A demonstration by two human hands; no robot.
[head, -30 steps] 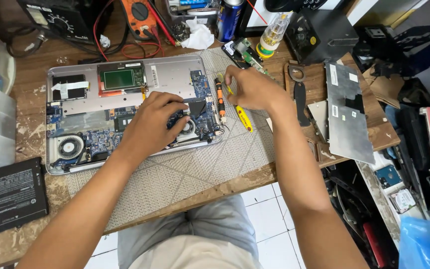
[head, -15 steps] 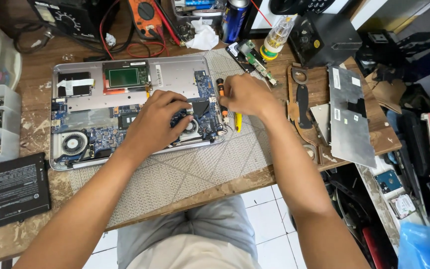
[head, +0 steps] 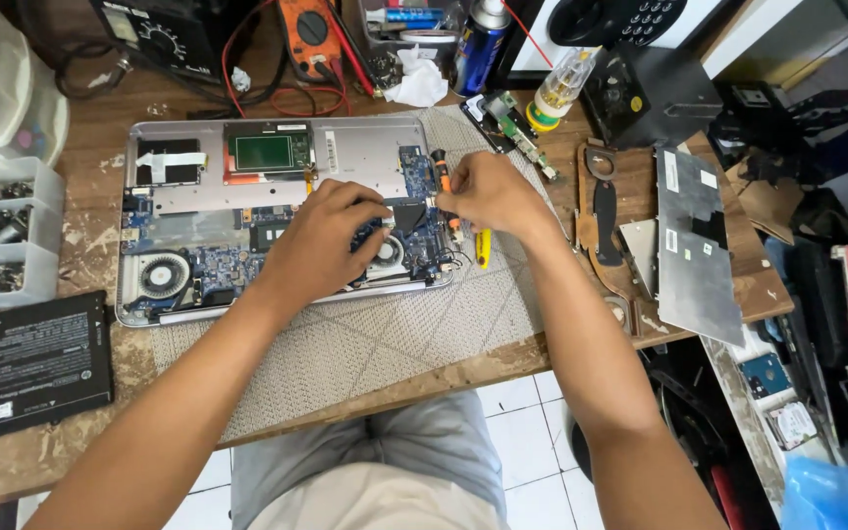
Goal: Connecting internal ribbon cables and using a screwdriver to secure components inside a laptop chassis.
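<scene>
Both hands — left hand (head: 321,231), right hand (head: 488,191) — on opened laptop (head: 198,191).

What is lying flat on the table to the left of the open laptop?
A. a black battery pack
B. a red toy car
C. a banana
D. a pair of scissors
A, since a flat black battery pack lies on the wooden table just left of the opened laptop, where the left hand and right hand are busy.
</scene>
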